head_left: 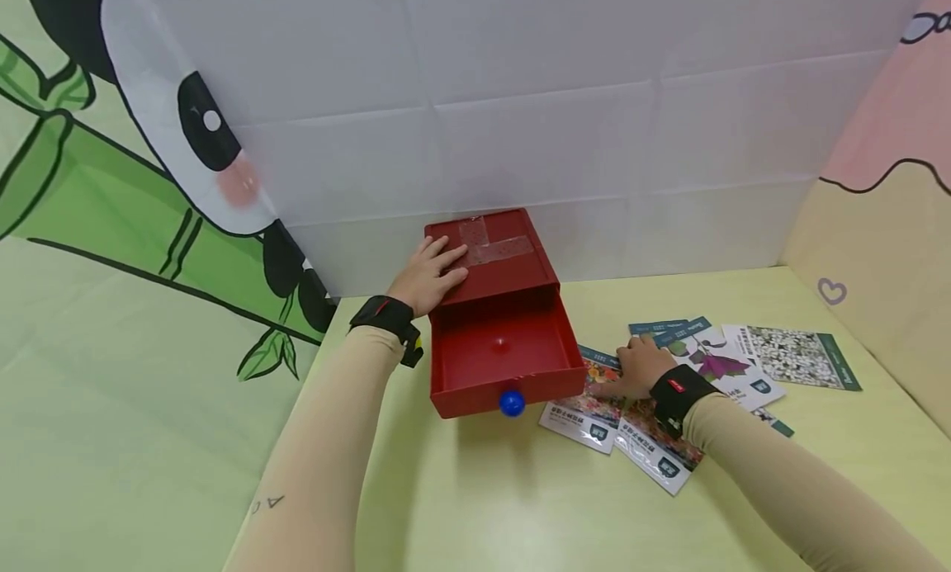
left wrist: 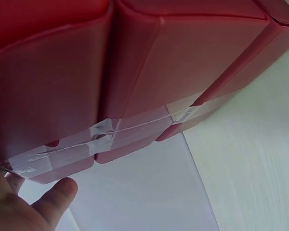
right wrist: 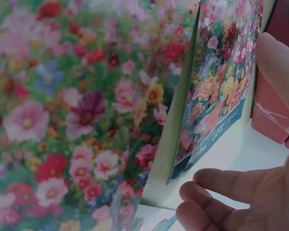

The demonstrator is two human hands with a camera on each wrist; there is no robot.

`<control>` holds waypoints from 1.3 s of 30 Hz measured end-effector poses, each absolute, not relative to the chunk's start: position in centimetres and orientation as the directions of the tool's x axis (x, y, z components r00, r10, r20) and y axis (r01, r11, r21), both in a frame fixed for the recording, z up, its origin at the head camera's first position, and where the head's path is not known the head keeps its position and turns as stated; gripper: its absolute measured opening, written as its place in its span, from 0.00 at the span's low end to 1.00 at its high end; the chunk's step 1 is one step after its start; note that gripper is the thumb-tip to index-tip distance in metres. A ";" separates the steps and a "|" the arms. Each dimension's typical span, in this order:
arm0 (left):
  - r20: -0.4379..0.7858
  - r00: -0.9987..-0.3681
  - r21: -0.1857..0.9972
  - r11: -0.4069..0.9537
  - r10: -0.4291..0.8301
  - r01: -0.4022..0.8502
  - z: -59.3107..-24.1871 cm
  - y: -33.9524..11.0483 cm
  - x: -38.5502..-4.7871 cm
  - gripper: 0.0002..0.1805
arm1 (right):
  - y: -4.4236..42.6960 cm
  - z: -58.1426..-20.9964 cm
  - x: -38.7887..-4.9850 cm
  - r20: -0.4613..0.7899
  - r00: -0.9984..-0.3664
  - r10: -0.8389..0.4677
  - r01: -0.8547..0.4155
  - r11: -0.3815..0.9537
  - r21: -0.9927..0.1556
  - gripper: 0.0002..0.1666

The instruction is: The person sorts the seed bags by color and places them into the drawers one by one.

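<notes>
Beige sleeves [head_left: 315,452], black wristbands [head_left: 380,318], red tag [head_left: 676,385].

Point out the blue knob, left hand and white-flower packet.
Blue knob [head_left: 512,403]: head view, middle of its rounded front.
Left hand [head_left: 428,276]: head view, back of the hand.
White-flower packet [head_left: 793,356]: head view, on its flower photo.

There is one red rectangular box [head_left: 513,280], one red drawer [head_left: 468,399], one round blue knob [head_left: 512,403], two bare hands [head_left: 429,278] [head_left: 642,369], two black wrist straps [head_left: 382,319] [head_left: 680,390] and at least five flat flower-printed packets [head_left: 719,366], some overlapping.
</notes>
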State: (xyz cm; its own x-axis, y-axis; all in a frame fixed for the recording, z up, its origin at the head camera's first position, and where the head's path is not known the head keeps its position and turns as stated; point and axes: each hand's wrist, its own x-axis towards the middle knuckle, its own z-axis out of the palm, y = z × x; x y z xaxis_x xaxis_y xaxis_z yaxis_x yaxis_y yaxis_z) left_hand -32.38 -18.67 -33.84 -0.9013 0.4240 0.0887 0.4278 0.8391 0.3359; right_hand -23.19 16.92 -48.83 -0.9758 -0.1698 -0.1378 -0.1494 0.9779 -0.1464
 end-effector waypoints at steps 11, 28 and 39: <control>0.089 -0.908 0.315 0.853 0.410 0.417 -33.8 -18.4 -32.4 0.29 | 17.0 -49.5 -23.9 -0.127 -0.972 -0.200 -0.181 0.972 -0.147 0.57; 0.106 -0.925 0.339 0.861 0.366 0.380 -34.2 -16.8 -33.9 0.28 | 19.5 -50.7 -28.2 -0.200 -0.954 -0.225 -0.174 0.954 -0.244 0.56; 0.108 -0.928 0.376 0.850 0.356 0.369 -34.1 -16.9 -33.8 0.28 | 19.6 -48.9 -27.6 -0.217 -0.952 -0.215 -0.095 0.883 -0.459 0.54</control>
State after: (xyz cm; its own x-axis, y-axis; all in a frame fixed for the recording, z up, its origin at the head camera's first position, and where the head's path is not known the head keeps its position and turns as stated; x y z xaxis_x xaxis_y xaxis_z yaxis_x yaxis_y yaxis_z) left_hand -33.79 -16.91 -34.11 -0.9284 0.3556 0.1083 0.3694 0.8500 0.3756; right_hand -27.63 19.56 -48.89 -0.9522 -0.2149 -0.2170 -0.0947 0.8834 -0.4590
